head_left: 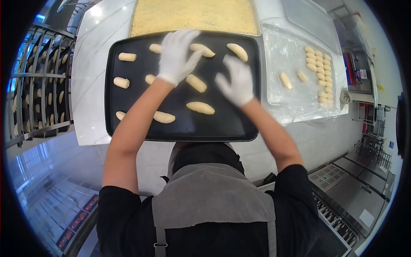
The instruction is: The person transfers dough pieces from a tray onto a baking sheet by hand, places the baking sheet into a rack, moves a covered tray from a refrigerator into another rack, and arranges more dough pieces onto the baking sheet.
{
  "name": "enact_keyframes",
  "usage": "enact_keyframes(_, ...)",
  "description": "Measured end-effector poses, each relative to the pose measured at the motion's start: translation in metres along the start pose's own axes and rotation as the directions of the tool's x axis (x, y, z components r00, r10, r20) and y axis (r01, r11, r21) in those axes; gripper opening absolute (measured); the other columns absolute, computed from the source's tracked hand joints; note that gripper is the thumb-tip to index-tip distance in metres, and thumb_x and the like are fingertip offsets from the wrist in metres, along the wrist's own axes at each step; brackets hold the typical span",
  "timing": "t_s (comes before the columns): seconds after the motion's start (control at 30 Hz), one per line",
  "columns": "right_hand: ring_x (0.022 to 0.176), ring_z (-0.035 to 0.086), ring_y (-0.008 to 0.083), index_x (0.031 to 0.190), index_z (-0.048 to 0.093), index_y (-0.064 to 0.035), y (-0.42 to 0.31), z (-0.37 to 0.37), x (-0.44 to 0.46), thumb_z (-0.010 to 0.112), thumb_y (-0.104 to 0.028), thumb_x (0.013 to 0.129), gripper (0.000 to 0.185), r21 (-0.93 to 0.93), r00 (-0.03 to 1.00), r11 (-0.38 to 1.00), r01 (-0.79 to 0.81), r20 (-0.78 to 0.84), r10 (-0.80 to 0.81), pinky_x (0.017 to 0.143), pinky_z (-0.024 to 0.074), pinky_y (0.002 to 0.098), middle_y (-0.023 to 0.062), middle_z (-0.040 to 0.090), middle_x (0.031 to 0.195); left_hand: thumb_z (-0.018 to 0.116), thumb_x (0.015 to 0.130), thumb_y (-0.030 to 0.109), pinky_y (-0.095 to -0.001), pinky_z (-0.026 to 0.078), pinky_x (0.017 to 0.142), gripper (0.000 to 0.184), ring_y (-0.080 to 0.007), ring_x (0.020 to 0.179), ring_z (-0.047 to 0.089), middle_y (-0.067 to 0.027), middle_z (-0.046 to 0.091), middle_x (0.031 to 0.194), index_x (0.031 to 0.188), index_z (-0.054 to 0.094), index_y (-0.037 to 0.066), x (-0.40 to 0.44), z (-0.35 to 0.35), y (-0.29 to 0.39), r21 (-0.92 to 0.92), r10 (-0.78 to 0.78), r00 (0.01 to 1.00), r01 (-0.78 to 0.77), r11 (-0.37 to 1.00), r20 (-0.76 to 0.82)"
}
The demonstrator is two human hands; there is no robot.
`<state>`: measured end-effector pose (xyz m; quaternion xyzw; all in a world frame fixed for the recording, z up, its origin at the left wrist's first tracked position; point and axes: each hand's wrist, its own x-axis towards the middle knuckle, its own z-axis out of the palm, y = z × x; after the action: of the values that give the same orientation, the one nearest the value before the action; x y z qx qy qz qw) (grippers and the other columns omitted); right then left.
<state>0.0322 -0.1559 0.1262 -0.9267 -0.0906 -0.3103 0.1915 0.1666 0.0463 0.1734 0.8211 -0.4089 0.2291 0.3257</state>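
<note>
Both my hands wear white gloves and are over a black baking tray [233,124] that holds several pale dough pieces. My left hand [176,58] is slightly blurred, its fingers stretched out over the tray's far side. Its thumb is close to a dough roll [203,50]; I cannot tell whether they touch. My right hand [236,82] hovers over the tray's right part, thumb and fingers apart, just below a curved dough piece [237,52]. Between the hands lies another dough roll [196,83], with a smooth oval dough piece [200,108] nearer me. My left forearm partly covers other pieces.
A tray of yellow crumbs [195,17] is beyond the baking tray. To the right, a plastic-covered tray [280,47] bears two separate dough pieces and rows of small ones. A rack [40,81] with loaded trays stands at the left.
</note>
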Motion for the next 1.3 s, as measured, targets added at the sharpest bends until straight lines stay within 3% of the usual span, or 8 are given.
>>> enact_keyframes(0.07, 0.094, 0.062, 0.0325, 0.124, 0.058, -0.0014, -0.061, -0.021, -0.026, 0.076, -0.037, 0.082, 0.058, 0.183, 0.878, 0.966, -0.181, 0.473, 0.075, 0.080, 0.0476, 0.0413, 0.0154, 0.064, 0.109, 0.071, 0.087, 0.018, -0.0458, 0.043, 0.103, 0.045, -0.0336, 0.125, 0.053, -0.0131, 0.060, 0.131, 0.130, 0.059, 0.011, -0.042, -0.028, 0.007, -0.118, -0.130, 0.988, 0.139, 0.983, 0.079)
enact_keyframes(0.23, 0.069, 0.059, 0.0299, 0.107, 0.064, -0.0052, -0.103, 0.005, -0.083, 0.078, -0.036, 0.080, 0.044, 0.049, 0.931, 0.986, -0.159, 0.341, 0.133, 0.065, 0.0463, 0.0426, 0.0101, 0.057, 0.076, 0.074, 0.084, 0.018, -0.0448, 0.044, 0.102, 0.048, -0.0342, 0.124, 0.054, -0.0132, 0.061, 0.129, 0.129, 0.060, 0.009, -0.091, -0.040, 0.028, -0.141, -0.104, 0.908, 0.175, 0.975, 0.406)
enact_keyframes(0.6, 0.089, 0.064, 0.0370, 0.108, 0.069, -0.0049, 0.005, -0.107, -0.086, 0.071, -0.022, 0.084, 0.029, -0.107, 0.857, 0.859, -0.501, 0.074, 0.510, 0.080, 0.0515, 0.0457, 0.0165, 0.068, 0.094, 0.079, 0.078, 0.022, -0.0478, 0.038, 0.107, 0.053, -0.0308, 0.123, 0.054, -0.0094, 0.061, 0.128, 0.126, 0.061, 0.009, -0.129, -0.025, 0.121, -0.228, 0.064, 0.742, 0.121, 0.966, 0.667)
enact_keyframes(0.73, 0.089, 0.062, 0.0421, 0.115, 0.062, 0.0005, 0.183, -0.114, -0.127, 0.073, -0.027, 0.083, 0.044, -0.371, 0.729, 0.656, -0.658, -0.096, 0.677, 0.079, 0.0505, 0.0477, 0.0224, 0.064, 0.099, 0.079, 0.076, 0.016, -0.0505, 0.036, 0.108, 0.054, -0.0319, 0.119, 0.056, -0.0113, 0.061, 0.130, 0.126, 0.062, 0.010, -0.143, -0.012, 0.129, -0.169, -0.015, 0.777, 0.156, 0.973, 0.630)
enact_keyframes(0.87, 0.088, 0.061, 0.0430, 0.113, 0.058, 0.0011, 0.204, -0.106, -0.125, 0.075, -0.028, 0.080, 0.047, -0.212, 0.592, 0.672, -0.709, 0.339, 0.731, 0.076, 0.0502, 0.0476, 0.0239, 0.063, 0.096, 0.080, 0.076, 0.021, -0.0461, 0.039, 0.106, 0.054, -0.0310, 0.121, 0.054, -0.0091, 0.062, 0.126, 0.126, 0.062, 0.010, -0.112, -0.008, 0.156, -0.052, -0.135, 0.857, 0.185, 0.981, 0.496)
enact_keyframes(0.97, 0.085, 0.062, 0.0430, 0.109, 0.056, -0.0003, 0.169, -0.108, -0.114, 0.073, -0.022, 0.080, 0.040, 0.010, 0.640, 0.651, -0.759, 0.193, 0.744, 0.073, 0.0499, 0.0475, 0.0237, 0.063, 0.094, 0.080, 0.076, 0.018, -0.0459, 0.039, 0.109, 0.053, -0.0348, 0.128, 0.050, -0.0125, 0.059, 0.132, 0.126, 0.062, 0.009, -0.069, 0.000, 0.168, 0.065, -0.374, 0.841, 0.380, 0.923, 0.392)
enact_keyframes(1.1, 0.078, 0.063, 0.0397, 0.123, 0.060, -0.0037, 0.105, -0.107, -0.073, 0.068, -0.011, 0.081, 0.044, 0.379, 0.900, 0.838, -0.392, -0.029, 0.434, 0.071, 0.0514, 0.0477, 0.0198, 0.063, 0.093, 0.081, 0.076, 0.016, -0.0466, 0.040, 0.110, 0.054, -0.0383, 0.129, 0.049, -0.0164, 0.056, 0.135, 0.126, 0.063, 0.008, -0.063, 0.025, 0.140, 0.184, -0.482, 0.870, 0.459, 0.869, 0.102)
enact_keyframes(1.3, 0.088, 0.060, 0.0307, 0.134, 0.056, -0.0115, 0.063, -0.043, -0.043, 0.069, -0.015, 0.080, 0.056, -0.004, 0.967, 1.000, 0.023, 0.255, -0.021, 0.076, 0.0474, 0.0415, 0.0108, 0.061, 0.097, 0.083, 0.076, 0.016, -0.0458, 0.041, 0.110, 0.055, -0.0379, 0.129, 0.049, -0.0172, 0.054, 0.140, 0.127, 0.064, 0.010, -0.098, 0.033, 0.091, 0.279, -0.543, 0.795, 0.475, 0.835, 0.271)
